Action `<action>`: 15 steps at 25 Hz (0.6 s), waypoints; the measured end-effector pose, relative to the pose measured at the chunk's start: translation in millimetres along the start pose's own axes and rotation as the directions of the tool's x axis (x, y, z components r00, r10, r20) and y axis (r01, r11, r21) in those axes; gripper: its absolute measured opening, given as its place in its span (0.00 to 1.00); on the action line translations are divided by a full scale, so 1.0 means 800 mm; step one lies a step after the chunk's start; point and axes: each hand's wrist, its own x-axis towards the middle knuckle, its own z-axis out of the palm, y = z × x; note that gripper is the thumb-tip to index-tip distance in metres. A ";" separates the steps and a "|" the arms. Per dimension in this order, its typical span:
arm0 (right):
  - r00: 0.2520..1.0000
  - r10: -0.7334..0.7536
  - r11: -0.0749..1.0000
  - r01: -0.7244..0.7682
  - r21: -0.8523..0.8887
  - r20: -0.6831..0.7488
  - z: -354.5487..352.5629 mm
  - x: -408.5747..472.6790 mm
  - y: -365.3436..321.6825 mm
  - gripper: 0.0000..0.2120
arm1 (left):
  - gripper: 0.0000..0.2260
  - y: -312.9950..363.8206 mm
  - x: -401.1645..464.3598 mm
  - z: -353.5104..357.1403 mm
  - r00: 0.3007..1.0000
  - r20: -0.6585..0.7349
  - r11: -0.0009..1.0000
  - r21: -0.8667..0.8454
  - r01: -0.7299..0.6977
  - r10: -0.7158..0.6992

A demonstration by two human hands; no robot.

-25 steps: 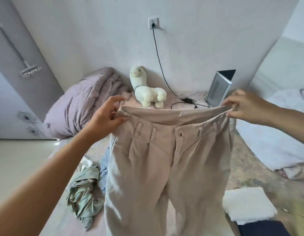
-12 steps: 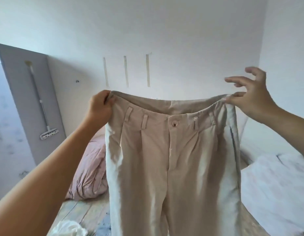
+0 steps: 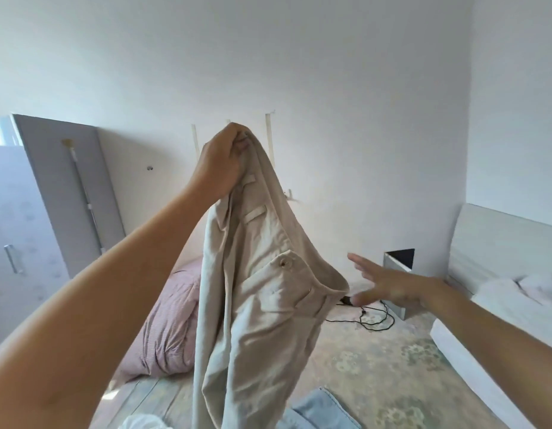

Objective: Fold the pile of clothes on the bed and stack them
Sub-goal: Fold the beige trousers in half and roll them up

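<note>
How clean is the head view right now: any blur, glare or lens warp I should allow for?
Head view: daylight is soft, with no hard glare; the right hand is slightly motion-blurred, the left hand gripping the beige trousers is sharper; wide-angle warp bends the wardrobe and stretches both forearms at the edges.

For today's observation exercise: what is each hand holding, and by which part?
The left hand grips the trousers by one end of the waistband. The right hand is open and holds nothing.
</note>
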 end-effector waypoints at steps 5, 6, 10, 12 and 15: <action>0.994 -0.102 0.940 0.082 0.330 0.045 0.065 0.031 0.020 0.19 | 0.08 -0.007 0.014 -0.027 0.999 -0.026 0.998 0.048 0.026 -0.024; 0.992 -0.120 0.914 0.100 0.393 0.026 0.065 0.035 0.017 0.18 | 0.07 -0.010 0.015 -0.033 0.998 -0.032 0.997 0.061 0.049 -0.047; 0.973 -0.146 0.762 0.227 0.607 -0.181 0.035 0.034 -0.022 0.39 | 0.04 -0.028 0.012 -0.077 0.981 -0.010 0.981 0.010 0.194 -0.193; 0.926 -0.166 0.763 0.339 0.551 -0.339 0.006 0.027 -0.054 0.42 | 0.05 -0.030 -0.001 -0.105 0.967 0.043 0.968 -0.006 0.251 -0.251; 0.832 -0.297 0.822 0.473 0.318 -0.469 -0.033 0.009 -0.110 0.38 | 0.11 -0.017 -0.025 -0.135 0.953 0.178 0.960 0.184 0.212 -0.245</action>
